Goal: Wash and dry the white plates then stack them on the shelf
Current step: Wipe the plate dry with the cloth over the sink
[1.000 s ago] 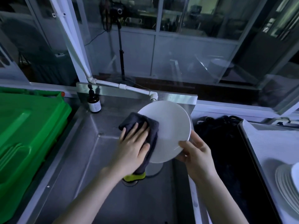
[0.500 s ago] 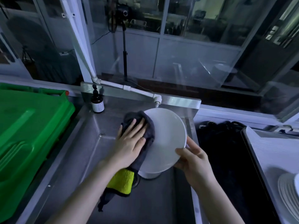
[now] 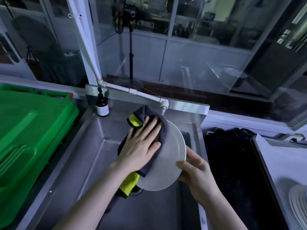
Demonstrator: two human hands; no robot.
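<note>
Centrally, plate (image 3: 167, 163) tilted over sink (image 3: 83, 163): right hand (image 3: 194, 170) grips its lower-right rim, left hand (image 3: 141, 146) flat, pressing cloth (image 3: 159, 130) on its face.

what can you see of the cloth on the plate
The cloth is soft, dark grey on one face and yellow on the other, with a dark edge. It lies crumpled over the upper left of the tilted white plate, pressed flat by the left hand. A yellow end hangs below the plate over the sink.

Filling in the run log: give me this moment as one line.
stage: wiping | left hand: presses cloth on white plate | right hand: grip on plate rim | over sink
</note>
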